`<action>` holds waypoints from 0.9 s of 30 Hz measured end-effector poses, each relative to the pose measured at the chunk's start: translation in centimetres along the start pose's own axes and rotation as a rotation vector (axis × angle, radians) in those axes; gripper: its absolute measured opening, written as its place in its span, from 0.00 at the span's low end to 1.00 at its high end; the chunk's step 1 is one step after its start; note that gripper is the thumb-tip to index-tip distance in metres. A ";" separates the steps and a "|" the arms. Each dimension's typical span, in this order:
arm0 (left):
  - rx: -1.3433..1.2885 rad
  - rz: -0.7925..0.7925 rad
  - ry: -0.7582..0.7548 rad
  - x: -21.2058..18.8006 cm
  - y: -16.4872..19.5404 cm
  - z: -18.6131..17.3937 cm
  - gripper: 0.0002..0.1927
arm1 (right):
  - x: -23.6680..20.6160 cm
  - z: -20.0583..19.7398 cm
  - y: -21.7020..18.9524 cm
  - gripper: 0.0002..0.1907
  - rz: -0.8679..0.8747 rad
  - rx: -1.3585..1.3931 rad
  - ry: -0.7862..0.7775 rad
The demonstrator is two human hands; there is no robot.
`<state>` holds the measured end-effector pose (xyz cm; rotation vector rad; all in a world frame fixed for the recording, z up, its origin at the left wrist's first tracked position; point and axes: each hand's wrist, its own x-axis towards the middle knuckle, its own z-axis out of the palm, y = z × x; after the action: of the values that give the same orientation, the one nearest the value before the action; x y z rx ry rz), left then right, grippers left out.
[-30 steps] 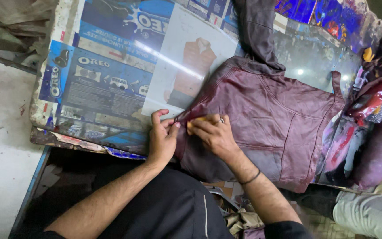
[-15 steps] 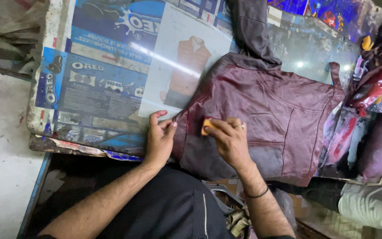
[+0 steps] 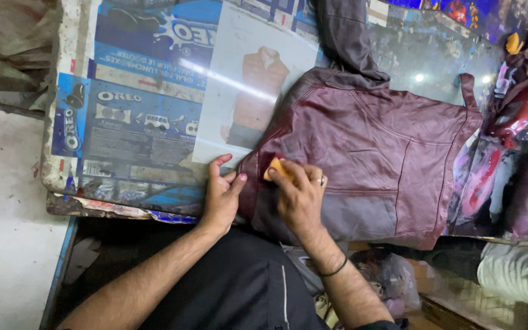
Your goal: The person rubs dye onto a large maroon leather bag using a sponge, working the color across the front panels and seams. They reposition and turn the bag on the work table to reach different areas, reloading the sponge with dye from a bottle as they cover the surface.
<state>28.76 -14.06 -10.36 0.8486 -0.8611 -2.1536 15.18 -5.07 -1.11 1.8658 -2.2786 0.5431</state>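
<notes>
A maroon leather jacket (image 3: pixel 374 146) lies spread on a glass-topped table (image 3: pixel 135 140). My right hand (image 3: pixel 297 195), with a ring on one finger, grips a small orange sponge-like pad (image 3: pixel 274 168) and presses it against the jacket's near left part. My left hand (image 3: pixel 220 195) rests flat at the jacket's left edge, fingers together, holding nothing. A dark grey sleeve or hood (image 3: pixel 346 40) extends from the jacket toward the far side of the table.
Printed posters and a picture of an orange vest (image 3: pixel 258 91) lie under the glass. Coloured garments (image 3: pixel 520 116) are heaped at the right. A person's pale trouser leg (image 3: pixel 517 275) shows at the lower right. Plastic bags (image 3: pixel 392 281) sit under the table.
My right hand has taken up the orange pad and shifted slightly left on the jacket. The left hand has stayed at the jacket's edge.
</notes>
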 end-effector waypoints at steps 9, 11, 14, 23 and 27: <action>-0.003 -0.037 -0.007 -0.2 0.6 0.0 0.29 | -0.6 -0.7 -1.8 0.17 0.083 -0.127 0.007; -0.017 -0.032 -0.007 -0.2 0.5 -0.1 0.29 | -0.6 -0.9 -1.7 0.20 0.022 -0.131 -0.056; 0.006 0.002 -0.021 -0.1 0.3 -0.2 0.29 | -0.3 -1.2 -1.5 0.19 0.104 -0.133 -0.070; -0.044 -0.016 -0.006 -0.3 0.7 0.2 0.29 | 2.8 1.2 0.3 0.19 -0.005 -0.091 0.053; -0.046 -0.011 -0.006 -0.4 0.9 0.4 0.28 | 2.9 1.5 2.0 0.18 0.139 -0.014 0.163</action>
<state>29.01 -14.12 -9.38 0.8264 -0.8083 -2.1777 12.73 -7.93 -1.88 1.6013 -2.3084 0.6703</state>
